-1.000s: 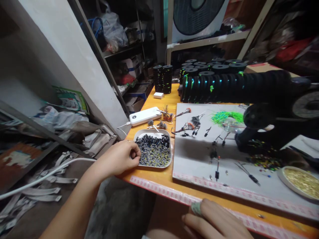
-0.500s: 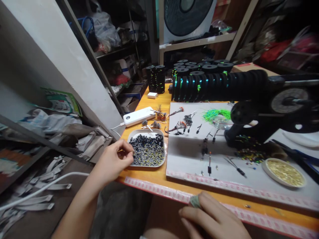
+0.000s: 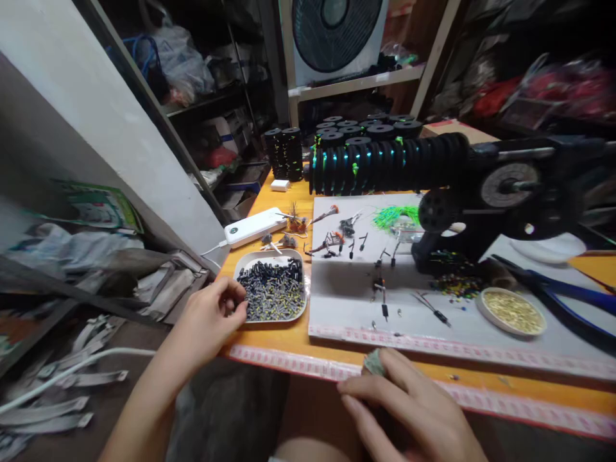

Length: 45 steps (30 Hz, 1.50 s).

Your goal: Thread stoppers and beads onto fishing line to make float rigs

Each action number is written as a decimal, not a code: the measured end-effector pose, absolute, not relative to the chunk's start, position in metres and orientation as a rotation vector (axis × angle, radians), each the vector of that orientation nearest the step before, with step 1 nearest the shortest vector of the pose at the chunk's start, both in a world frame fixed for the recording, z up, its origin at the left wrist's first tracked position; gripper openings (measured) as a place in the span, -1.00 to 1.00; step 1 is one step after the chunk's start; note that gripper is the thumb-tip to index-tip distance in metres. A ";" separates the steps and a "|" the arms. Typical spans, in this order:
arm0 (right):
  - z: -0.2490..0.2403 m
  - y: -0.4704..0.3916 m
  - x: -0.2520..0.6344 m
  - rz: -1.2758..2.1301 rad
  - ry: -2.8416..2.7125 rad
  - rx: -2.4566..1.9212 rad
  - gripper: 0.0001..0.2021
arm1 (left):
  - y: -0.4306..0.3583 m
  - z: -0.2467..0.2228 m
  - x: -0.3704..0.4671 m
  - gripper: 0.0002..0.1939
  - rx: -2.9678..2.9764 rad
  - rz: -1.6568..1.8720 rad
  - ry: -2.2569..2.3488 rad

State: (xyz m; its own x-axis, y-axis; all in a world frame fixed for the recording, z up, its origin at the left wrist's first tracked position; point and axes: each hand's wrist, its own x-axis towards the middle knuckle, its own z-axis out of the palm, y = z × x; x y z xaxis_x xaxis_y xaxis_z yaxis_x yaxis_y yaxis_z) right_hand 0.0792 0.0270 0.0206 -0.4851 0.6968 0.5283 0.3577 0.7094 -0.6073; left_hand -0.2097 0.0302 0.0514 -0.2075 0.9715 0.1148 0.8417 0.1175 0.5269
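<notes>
Small black and grey parts (image 3: pixel 272 295) lie in a pale tray (image 3: pixel 256 258) on an orange table (image 3: pixel 283 339), the left hand (image 3: pixel 209 314) at the tray's left rim, thumb and fingers curled nearly together. The right hand (image 3: pixel 404 401) hangs loosely bent near a whitish board (image 3: pixel 337 308); what either grips cannot be told.

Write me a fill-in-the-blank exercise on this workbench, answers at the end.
1. The tray of small parts is nearer the ____ hand.
2. The power bank is coloured ____.
3. The dish of gold-coloured pieces sits to the ____ of that tray.

Missing words: left; white; right.
</notes>
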 end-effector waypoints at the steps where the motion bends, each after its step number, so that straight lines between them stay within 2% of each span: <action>1: 0.020 0.027 0.080 0.541 -2.124 -0.794 -0.85 | 0.030 0.050 -0.210 -0.89 1.797 0.720 2.142; 8: 0.020 0.026 0.085 0.565 -2.110 -0.823 -0.88 | 0.029 0.049 -0.211 -0.73 1.821 0.804 2.147; 12: 0.025 0.025 0.082 0.583 -2.078 -0.862 -0.87 | 0.015 0.053 -0.183 -0.85 1.620 1.158 2.122; 14: 0.026 0.024 0.081 0.617 -2.047 -0.879 -0.86 | 0.005 0.051 -0.155 -0.92 1.349 1.387 1.780; 16: 0.028 0.021 0.081 0.660 -2.016 -0.892 -0.86 | -0.004 0.045 -0.123 -0.91 1.050 1.484 1.441; 20: 0.031 0.018 0.086 0.766 -2.036 -0.869 -0.83 | -0.012 0.023 -0.068 -0.81 0.445 1.437 0.889; 24: 0.034 0.016 0.095 0.911 -1.995 -0.827 -0.81 | -0.012 0.011 -0.049 -0.82 0.288 1.397 0.590; 42: 0.035 0.004 0.103 1.128 -1.949 -0.820 -0.81 | -0.025 0.029 -0.043 -0.85 0.387 1.400 0.848; 45: 0.037 0.004 0.103 1.089 -1.966 -0.850 -0.82 | -0.026 0.031 -0.043 -0.81 0.362 1.382 0.843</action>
